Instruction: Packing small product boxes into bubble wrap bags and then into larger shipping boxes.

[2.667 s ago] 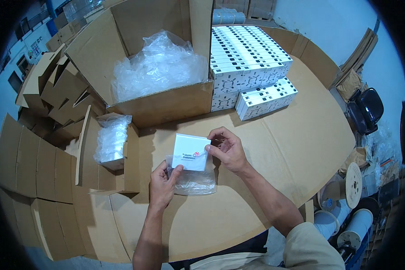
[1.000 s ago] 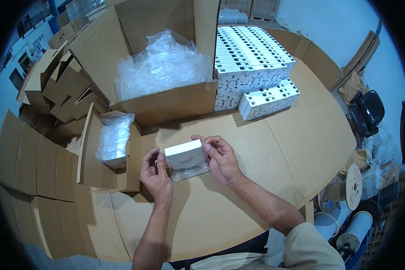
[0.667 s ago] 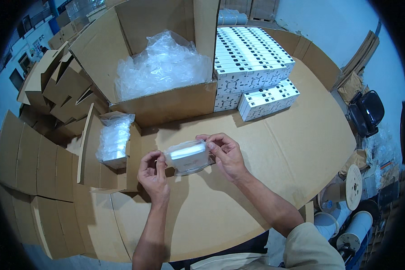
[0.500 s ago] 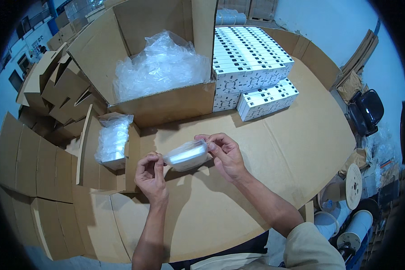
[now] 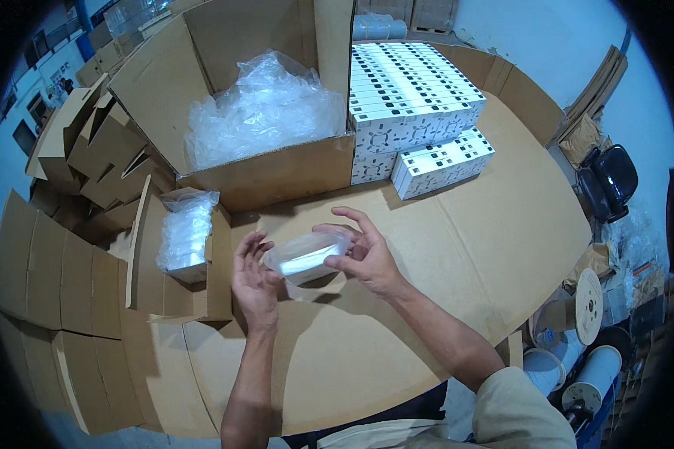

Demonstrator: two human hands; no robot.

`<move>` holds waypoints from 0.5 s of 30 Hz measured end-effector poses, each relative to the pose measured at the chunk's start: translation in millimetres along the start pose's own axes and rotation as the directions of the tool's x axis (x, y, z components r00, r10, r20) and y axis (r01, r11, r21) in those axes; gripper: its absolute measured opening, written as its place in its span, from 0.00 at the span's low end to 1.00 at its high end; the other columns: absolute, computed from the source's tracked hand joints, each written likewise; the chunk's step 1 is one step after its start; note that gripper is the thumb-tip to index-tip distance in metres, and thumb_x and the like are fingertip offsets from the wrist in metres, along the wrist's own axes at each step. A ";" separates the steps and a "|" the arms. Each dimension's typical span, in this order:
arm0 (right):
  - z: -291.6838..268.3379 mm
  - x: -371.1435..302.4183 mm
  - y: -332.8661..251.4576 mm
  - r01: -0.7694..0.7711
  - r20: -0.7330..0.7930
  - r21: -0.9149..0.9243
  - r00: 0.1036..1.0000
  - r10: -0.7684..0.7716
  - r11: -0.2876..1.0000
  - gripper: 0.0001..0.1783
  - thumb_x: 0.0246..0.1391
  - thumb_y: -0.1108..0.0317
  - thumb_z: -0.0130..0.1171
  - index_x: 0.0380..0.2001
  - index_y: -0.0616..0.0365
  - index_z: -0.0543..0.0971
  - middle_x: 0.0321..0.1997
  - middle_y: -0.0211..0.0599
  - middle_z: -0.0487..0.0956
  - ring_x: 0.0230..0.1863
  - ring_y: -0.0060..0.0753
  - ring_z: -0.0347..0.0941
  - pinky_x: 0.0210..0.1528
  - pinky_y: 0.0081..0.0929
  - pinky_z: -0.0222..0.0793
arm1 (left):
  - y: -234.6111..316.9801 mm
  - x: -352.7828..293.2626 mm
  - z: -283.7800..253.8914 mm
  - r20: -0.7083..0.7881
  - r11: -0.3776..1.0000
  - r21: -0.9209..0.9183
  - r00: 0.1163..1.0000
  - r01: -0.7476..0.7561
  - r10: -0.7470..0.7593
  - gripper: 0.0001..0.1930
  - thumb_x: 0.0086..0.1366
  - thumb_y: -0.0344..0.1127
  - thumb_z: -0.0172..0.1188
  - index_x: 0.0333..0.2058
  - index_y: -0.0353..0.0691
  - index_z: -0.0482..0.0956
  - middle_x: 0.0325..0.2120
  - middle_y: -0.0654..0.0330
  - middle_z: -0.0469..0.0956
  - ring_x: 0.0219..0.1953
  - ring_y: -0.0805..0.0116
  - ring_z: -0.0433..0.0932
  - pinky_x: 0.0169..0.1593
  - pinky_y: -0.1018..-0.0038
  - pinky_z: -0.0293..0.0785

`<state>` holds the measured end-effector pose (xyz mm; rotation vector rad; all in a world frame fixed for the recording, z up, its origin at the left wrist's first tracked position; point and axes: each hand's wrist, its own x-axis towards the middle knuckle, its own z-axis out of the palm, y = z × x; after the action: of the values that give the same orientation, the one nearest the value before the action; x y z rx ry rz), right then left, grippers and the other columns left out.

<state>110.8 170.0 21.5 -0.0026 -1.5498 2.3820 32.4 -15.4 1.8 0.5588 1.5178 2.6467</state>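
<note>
A white box in a clear plastic bag (image 5: pixel 303 258) is held just above the cardboard-covered tabletop, tilted up toward the right. My right hand (image 5: pixel 367 258) grips its right end, thumb on the near side and other fingers behind, with the index finger raised. At the left end, my left hand (image 5: pixel 256 288) has its fingers apart and loosely curled, touching or very near the bag. Left of it stands a small open carton (image 5: pixel 219 262) containing a row of similar bagged pieces (image 5: pixel 189 232).
Behind, a large open carton (image 5: pixel 269 176) holds a heap of clear plastic bags (image 5: pixel 266 105). Patterned white boxes (image 5: pixel 419 97) are stacked beside it, with a shorter row (image 5: pixel 443 163) in front. Folded cartons (image 5: pixel 101 150) crowd the left; spools (image 5: pixel 588 307) stand off the right edge.
My left fingers have gone from pinching the bag's edge to spread apart. My right hand's fingers have opened wider around the package, and its thumb has moved lower along it.
</note>
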 end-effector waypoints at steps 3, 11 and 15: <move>-5.6 -0.9 3.0 -0.013 0.051 -0.163 0.998 0.022 0.987 0.33 0.56 0.73 0.71 0.63 0.58 0.69 0.56 0.38 0.80 0.50 0.25 0.78 0.44 0.20 0.76 | 5.5 -4.6 -1.5 0.263 0.966 0.184 0.937 0.184 -0.229 0.45 0.56 0.36 0.79 0.67 0.35 0.62 0.59 0.55 0.72 0.60 0.66 0.72 0.63 0.67 0.69; -11.3 -1.3 3.6 -0.057 0.084 -0.274 0.993 0.083 0.960 0.19 0.58 0.77 0.67 0.53 0.64 0.79 0.48 0.33 0.81 0.47 0.21 0.77 0.46 0.21 0.77 | 10.1 -9.2 3.2 0.113 0.891 0.256 0.904 0.373 -0.411 0.15 0.66 0.27 0.67 0.50 0.33 0.79 0.45 0.62 0.81 0.44 0.75 0.79 0.45 0.79 0.76; -16.9 -1.3 4.9 -0.036 0.114 -0.298 0.991 0.073 0.954 0.13 0.59 0.79 0.65 0.48 0.65 0.83 0.50 0.38 0.83 0.50 0.25 0.78 0.51 0.25 0.78 | 7.4 -6.5 -0.2 0.198 0.937 0.257 0.937 0.235 -0.289 0.08 0.68 0.25 0.64 0.45 0.35 0.82 0.46 0.59 0.81 0.45 0.75 0.78 0.47 0.77 0.75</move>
<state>113.7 182.9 9.8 0.0396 -1.9756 2.2027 39.5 -20.8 6.0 0.6047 1.6997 2.1402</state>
